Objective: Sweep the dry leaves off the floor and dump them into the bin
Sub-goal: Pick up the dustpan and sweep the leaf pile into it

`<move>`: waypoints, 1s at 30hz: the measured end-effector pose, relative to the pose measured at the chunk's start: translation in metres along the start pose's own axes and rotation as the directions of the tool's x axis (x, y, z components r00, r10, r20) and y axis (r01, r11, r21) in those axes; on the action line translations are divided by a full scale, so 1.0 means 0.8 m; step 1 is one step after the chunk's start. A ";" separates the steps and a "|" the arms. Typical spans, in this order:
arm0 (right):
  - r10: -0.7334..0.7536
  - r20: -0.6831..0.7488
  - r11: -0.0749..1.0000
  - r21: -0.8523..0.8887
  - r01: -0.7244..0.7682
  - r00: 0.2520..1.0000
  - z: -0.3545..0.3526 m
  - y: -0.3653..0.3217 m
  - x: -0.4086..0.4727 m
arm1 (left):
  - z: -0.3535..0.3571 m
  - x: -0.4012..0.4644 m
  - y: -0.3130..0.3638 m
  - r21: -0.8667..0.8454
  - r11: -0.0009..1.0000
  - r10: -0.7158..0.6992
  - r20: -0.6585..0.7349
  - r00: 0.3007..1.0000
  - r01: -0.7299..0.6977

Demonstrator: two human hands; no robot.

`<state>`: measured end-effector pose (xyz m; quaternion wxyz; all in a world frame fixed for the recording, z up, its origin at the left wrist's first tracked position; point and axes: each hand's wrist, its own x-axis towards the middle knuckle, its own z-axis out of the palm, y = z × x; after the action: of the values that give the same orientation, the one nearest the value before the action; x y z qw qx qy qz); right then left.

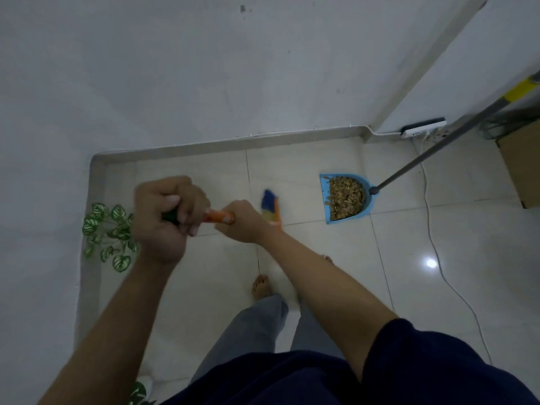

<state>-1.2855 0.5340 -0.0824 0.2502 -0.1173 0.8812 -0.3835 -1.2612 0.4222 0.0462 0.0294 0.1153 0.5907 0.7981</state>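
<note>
At frame centre, left hand (163, 217) and right hand (245, 222) both clench an orange broom handle (219, 216); right of centre, brown dry leaves (346, 197) fill a blue plastic dustpan (325, 197) on the pale tiled floor (438, 244).

The glossy pale tiled floor (336, 258) runs up to a grey skirting at the wall and catches a bright spot of lamp light. A light blue plastic dustpan (347, 198) on a long grey pole sits flat on it, heaped with dry brown leaves (346, 197). Just left of the pan, the blue and yellow broom bristles (270, 206) hang blurred near the tiles. A green and white leafy vine (109, 236) sprawls by the left wall, a thin white cable (432, 229) trails across the right side, and two bare feet (261, 286) stand on the tiles.
</note>
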 end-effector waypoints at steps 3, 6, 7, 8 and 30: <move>0.092 -0.058 0.995 0.040 -0.090 0.994 -0.019 0.032 -0.019 | 0.011 -0.001 -0.020 -0.025 0.999 -0.048 0.017 0.999 0.048; 0.080 -0.155 0.996 0.050 -0.073 0.985 -0.046 0.022 -0.023 | 0.014 0.014 -0.005 -0.043 0.999 -0.003 0.035 0.999 0.004; 0.053 -0.188 0.998 0.034 -0.047 0.981 -0.054 0.012 -0.022 | 0.010 0.020 0.004 -0.082 0.996 0.024 0.066 0.998 -0.018; 0.015 -0.221 1.000 0.019 -0.011 0.975 -0.061 0.000 -0.019 | 0.007 0.028 0.013 -0.118 0.993 0.035 0.077 0.996 -0.026; 0.159 -0.294 0.980 0.160 -0.116 0.943 -0.147 0.065 -0.037 | 0.139 0.106 -0.006 0.037 0.999 0.005 0.203 0.979 -0.013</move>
<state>-1.3237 0.6538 -0.0423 0.1450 0.0232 0.8861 -0.4396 -1.3194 0.5435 0.0852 0.0835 0.1992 0.5993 0.7709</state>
